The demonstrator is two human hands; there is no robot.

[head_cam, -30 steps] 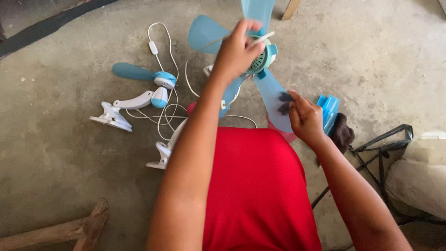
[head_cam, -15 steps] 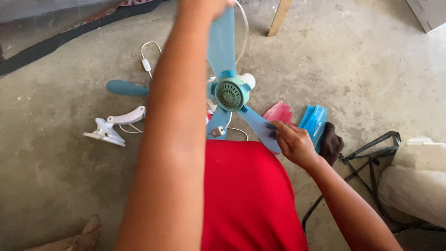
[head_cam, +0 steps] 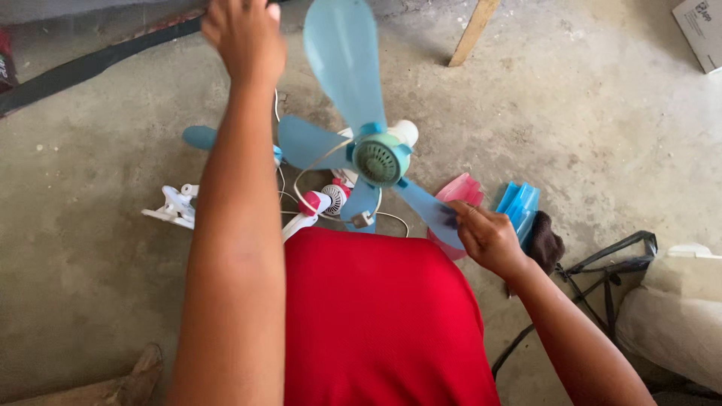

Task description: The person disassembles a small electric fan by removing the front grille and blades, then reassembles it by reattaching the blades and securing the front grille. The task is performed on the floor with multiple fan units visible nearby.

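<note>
A small fan (head_cam: 378, 159) with a teal hub and light blue blades hangs in front of my red-clothed lap (head_cam: 376, 323). My left hand (head_cam: 242, 36) is raised high at the top of the view, closed in a fist; a thin white cord (head_cam: 277, 101) runs beside its arm, and the grip itself is hard to make out. My right hand (head_cam: 487, 237) pinches the tip of the lower right blade (head_cam: 429, 214). A thin wire with a small plug (head_cam: 362, 220) dangles from the hub.
On the concrete floor lie a white clip base (head_cam: 174, 207), a loose blue blade (head_cam: 199, 137), a pink-and-white motor part (head_cam: 331, 197), stacked pink blades (head_cam: 462, 188), stacked blue blades (head_cam: 519, 204) and a dark cloth (head_cam: 547, 244). A black metal frame (head_cam: 611, 265) stands to the right.
My left hand left the fan hub and rose upward. The fan came up closer to me and its blades turned. My right hand stays on a blade tip.
</note>
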